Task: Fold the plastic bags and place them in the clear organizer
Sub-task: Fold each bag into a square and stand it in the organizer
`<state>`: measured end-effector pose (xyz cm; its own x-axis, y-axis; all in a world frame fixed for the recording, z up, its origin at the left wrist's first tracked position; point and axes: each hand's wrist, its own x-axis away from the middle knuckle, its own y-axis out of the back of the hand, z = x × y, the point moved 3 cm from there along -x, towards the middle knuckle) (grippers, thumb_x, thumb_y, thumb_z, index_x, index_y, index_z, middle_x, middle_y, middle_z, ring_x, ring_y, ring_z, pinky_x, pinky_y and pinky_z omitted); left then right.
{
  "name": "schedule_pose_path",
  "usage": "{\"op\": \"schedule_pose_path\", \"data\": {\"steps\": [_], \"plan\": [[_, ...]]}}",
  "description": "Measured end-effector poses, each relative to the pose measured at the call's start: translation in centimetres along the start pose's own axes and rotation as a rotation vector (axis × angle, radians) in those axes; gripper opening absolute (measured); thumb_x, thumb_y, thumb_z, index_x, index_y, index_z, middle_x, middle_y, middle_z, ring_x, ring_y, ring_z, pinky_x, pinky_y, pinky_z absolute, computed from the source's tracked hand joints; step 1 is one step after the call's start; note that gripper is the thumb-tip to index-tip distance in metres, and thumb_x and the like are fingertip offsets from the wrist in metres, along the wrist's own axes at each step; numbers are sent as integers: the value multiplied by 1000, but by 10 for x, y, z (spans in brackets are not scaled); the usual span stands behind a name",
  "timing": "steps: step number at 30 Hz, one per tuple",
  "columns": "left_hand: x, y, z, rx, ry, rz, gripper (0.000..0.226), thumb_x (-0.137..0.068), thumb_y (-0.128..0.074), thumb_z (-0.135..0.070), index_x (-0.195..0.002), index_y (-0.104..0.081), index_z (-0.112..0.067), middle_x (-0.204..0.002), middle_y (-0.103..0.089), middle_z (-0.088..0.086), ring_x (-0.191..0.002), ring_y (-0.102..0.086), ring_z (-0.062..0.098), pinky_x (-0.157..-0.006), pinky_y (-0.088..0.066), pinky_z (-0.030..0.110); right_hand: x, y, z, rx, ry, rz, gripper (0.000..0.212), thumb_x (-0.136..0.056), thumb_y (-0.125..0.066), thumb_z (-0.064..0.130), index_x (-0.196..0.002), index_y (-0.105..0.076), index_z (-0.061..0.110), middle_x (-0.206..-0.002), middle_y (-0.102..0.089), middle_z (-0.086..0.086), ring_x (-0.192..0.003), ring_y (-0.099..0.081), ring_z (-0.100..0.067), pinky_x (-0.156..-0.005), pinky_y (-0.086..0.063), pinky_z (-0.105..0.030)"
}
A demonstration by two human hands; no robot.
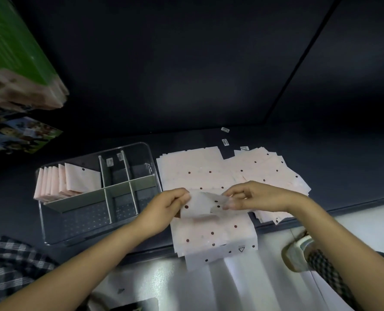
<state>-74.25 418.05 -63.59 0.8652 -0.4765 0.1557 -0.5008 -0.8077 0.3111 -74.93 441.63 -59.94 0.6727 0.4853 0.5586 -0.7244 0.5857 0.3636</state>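
Observation:
A small translucent plastic bag with dark dots is held above the pile, partly folded. My left hand pinches its left edge and my right hand pinches its right edge. Under them lies a spread stack of pale pink flat bags, reaching to the table's front edge. The clear organizer stands to the left, with grey dividers. Its far-left compartment holds several folded bags standing on edge.
The dark table ends in a front edge near me, with a pale floor below. Small white labels lie behind the bag pile. A green box looms at the upper left. A shoe shows at the lower right.

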Motion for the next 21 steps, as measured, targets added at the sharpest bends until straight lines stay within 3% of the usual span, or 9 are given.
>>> {"op": "schedule_pose_path", "data": {"steps": [2, 4, 6, 8, 10, 12, 15, 17, 21], "plan": [[-2, 1, -1, 28, 22, -16, 36, -100, -44, -25, -65, -54, -27, -68, -53, -7, -69, -55, 9, -76, -55, 41, -5, -2, 7, 115, -5, 27, 36, -74, -69, 55, -100, -67, 31, -101, -69, 9, -95, -63, -6, -90, -45, -27], [-6, 2, 2, 29, 60, -66, 32, -100, -44, -25, -70, -56, -18, -71, -55, 1, -71, -57, 16, -78, -55, 48, -15, 0, 9, 245, 9, -34, 18, -80, -67, 43, -83, -67, 25, -77, -66, 13, -72, -58, -3, -71, -44, -24], [-9, 4, 5, -4, 76, -148, 28, -100, -44, -25, -80, -58, -11, -74, -56, 2, -75, -57, 15, -79, -53, 48, -28, 10, 8, 364, -6, -159, 25, -87, -62, 32, -66, -57, 19, -61, -50, 10, -60, -45, -7, -60, -36, -27], [-12, 5, 7, -87, 44, -268, 17, -99, -44, -27, -101, -61, -27, -89, -60, -13, -86, -57, 4, -80, -53, 28, -44, 25, 9, 439, -22, -261, 33, -90, -59, 30, -61, -48, 17, -61, -44, 6, -63, -43, -13, -59, -32, -30], [-12, 6, 5, -284, -36, -401, 33, -98, -47, -29, -130, -47, -36, -119, -49, -24, -106, -47, -4, -87, -37, 7, -62, 38, 10, 475, -34, -294, 37, -90, -59, 30, -58, -44, 19, -60, -43, 5, -65, -44, -15, -60, -33, -30], [-13, 4, 5, -446, -136, -431, 43, -97, -49, -27, -139, -40, -29, -138, -36, -20, -127, -32, -4, -101, -26, 11, -81, 49, 8, 500, -57, -278, 31, -90, -59, 29, -62, -52, 18, -64, -49, 3, -70, -47, -17, -64, -37, -32], [-16, -12, 14, -619, -169, -244, 42, -99, -45, -30, -141, -41, -25, -151, -31, -10, -141, -21, 6, -109, -18, 19, -111, 55, 2, 537, -108, -253, 24, -91, -58, 31, -85, -62, 7, -83, -58, -7, -83, -50, -20, -72, -41, -35], [-17, -24, 30, -739, -154, -83, 46, -101, -37, -36, -146, -33, -26, -157, -19, -9, -145, -8, 6, -113, 0, 17, -124, 54, -4, 615, -186, -263, 26, -91, -57, 36, -103, -61, 13, -98, -58, -3, -98, -50, -23, -79, -39, -34], [-14, -40, 61, -982, -134, 185, 54, -103, -27, -39, -152, -11, -23, -159, 6, -7, -146, 10, 9, -110, 23, 24, -125, 34, -17, 841, -222, -468, 47, -94, -50, 38, -135, -43, 16, -134, -50, -8, -123, -42, -29, -99, -35, -37]]}}
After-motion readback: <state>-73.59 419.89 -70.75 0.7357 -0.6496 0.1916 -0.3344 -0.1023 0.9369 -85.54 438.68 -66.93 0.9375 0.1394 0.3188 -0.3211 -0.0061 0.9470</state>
